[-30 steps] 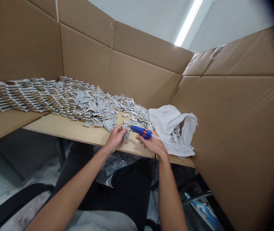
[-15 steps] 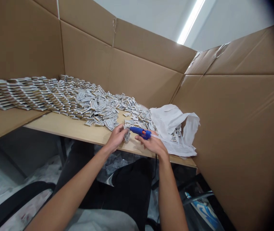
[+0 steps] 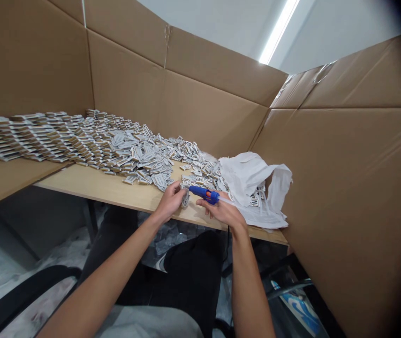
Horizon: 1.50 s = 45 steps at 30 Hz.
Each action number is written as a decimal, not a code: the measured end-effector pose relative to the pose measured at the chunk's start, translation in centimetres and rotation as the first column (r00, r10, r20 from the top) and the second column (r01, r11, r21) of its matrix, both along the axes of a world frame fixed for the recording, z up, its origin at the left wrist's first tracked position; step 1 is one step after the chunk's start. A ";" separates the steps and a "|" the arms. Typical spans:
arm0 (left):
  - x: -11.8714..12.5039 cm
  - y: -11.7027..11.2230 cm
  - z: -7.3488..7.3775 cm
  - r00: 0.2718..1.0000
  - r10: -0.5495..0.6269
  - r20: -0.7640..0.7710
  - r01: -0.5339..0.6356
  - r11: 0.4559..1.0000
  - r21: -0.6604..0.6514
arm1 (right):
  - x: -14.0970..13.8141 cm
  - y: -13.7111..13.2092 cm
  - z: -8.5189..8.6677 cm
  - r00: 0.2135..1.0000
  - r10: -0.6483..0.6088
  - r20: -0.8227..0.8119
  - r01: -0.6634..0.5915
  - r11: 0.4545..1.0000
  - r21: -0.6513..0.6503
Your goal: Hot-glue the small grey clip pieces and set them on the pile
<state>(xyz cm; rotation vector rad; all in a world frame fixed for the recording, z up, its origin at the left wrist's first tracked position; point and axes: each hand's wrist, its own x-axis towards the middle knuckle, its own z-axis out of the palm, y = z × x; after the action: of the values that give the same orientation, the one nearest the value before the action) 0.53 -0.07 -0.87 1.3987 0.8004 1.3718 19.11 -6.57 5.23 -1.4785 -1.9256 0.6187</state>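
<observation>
My left hand [image 3: 169, 202] is closed on a small grey flat piece [image 3: 185, 199] with a rounded end, held upright over the table's front edge. In my right hand [image 3: 223, 209] is a blue hot glue gun [image 3: 203, 193] with an orange part and a clear glue stick out of its back. The gun's nozzle points left and is at the top of the grey piece; whether it touches cannot be made out. Behind both hands, a heap of similar grey-and-white pieces [image 3: 151, 157] covers part of the wooden table [image 3: 98, 182].
Neat stacked rows of pieces [image 3: 45, 136] stand at the left. A white crumpled bag [image 3: 245, 176] with more pieces lies right of my hands. Tall cardboard walls [image 3: 214, 103] enclose the table's back and sides. A black cable [image 3: 227, 244] hangs below the right hand.
The glue gun has shifted very slightly left, along with my right hand. My left hand and the grey piece have hardly moved.
</observation>
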 end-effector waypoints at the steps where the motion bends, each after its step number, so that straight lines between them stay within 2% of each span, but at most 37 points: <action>1: 0.0 0.1 -0.1 1.000 -0.004 0.000 0.004 1.000 -0.002 | 0.0 0.0 0.0 1.000 -0.002 0.004 0.002 1.000 -0.001; 9: 0.1 0.4 -0.5 1.000 -0.013 0.027 0.013 1.000 -0.017 | -0.1 -0.1 0.2 1.000 0.021 0.018 -0.021 1.000 0.015; 13: 0.1 0.0 0.0 0.999 0.031 0.016 -0.032 0.999 0.034 | -1.1 -0.6 1.0 0.981 0.052 0.186 -0.081 0.985 0.153; 17: 0.0 -0.1 0.3 0.994 0.103 -0.023 -0.100 0.990 0.099 | -2.4 -1.0 1.2 0.932 -0.021 0.362 -0.078 0.964 0.256; 20: 0.0 0.3 0.0 0.994 0.112 0.007 -0.113 0.992 0.053 | -3.2 -1.0 0.8 0.904 -0.070 0.422 -0.087 0.936 0.342; 24: 0.2 0.3 -0.7 0.996 0.073 0.053 -0.071 0.997 -0.033 | -3.5 -0.9 0.6 0.934 -0.172 0.313 -0.017 0.853 0.522; 27: 0.2 -0.1 -0.9 0.997 0.072 0.026 -0.071 0.997 -0.021 | -2.7 -1.0 1.0 0.970 -0.163 0.178 0.027 0.806 0.591; 30: -0.9 -0.1 -0.2 0.984 0.150 -0.099 -0.145 0.988 0.048 | -1.0 -1.2 1.6 0.977 -0.182 0.114 0.078 0.794 0.603; 33: -3.6 1.1 1.9 0.882 0.330 -0.338 -0.260 0.937 0.235 | 0.8 -1.4 2.0 0.970 -0.232 0.072 0.146 0.793 0.591; 36: -6.5 3.7 4.8 0.668 0.506 -0.546 -0.346 0.860 0.375 | 2.0 -1.7 2.1 0.956 -0.291 0.026 0.226 0.794 0.564; 38: -7.9 5.5 6.7 0.526 0.555 -0.645 -0.352 0.832 0.429 | 2.3 -1.7 2.1 0.954 -0.299 0.011 0.248 0.809 0.533; 40: -8.2 6.4 8.0 0.399 0.599 -0.694 -0.362 0.799 0.480 | 2.3 -1.5 2.0 0.960 -0.278 0.006 0.239 0.834 0.497; 42: -7.8 6.3 8.4 0.308 0.672 -0.673 -0.365 0.737 0.569 | 2.4 -1.2 1.9 0.966 -0.259 0.022 0.218 0.855 0.470; 43: -7.3 5.9 8.1 0.291 0.701 -0.651 -0.347 0.712 0.611 | 2.4 -1.0 1.7 0.966 -0.254 0.041 0.207 0.863 0.461; 44: -6.7 5.3 7.6 0.298 0.706 -0.643 -0.311 0.708 0.634 | 2.3 -0.7 1.6 0.965 -0.252 0.068 0.195 0.870 0.453; 45: -6.0 4.6 6.8 0.325 0.681 -0.656 -0.256 0.732 0.632 | 2.2 -0.4 1.3 0.963 -0.251 0.102 0.182 0.877 0.444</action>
<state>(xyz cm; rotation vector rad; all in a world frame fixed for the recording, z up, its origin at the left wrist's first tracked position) -5.46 4.54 5.95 2.4350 1.8253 1.2279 21.31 -6.98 6.54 -1.4516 -1.8221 -0.0351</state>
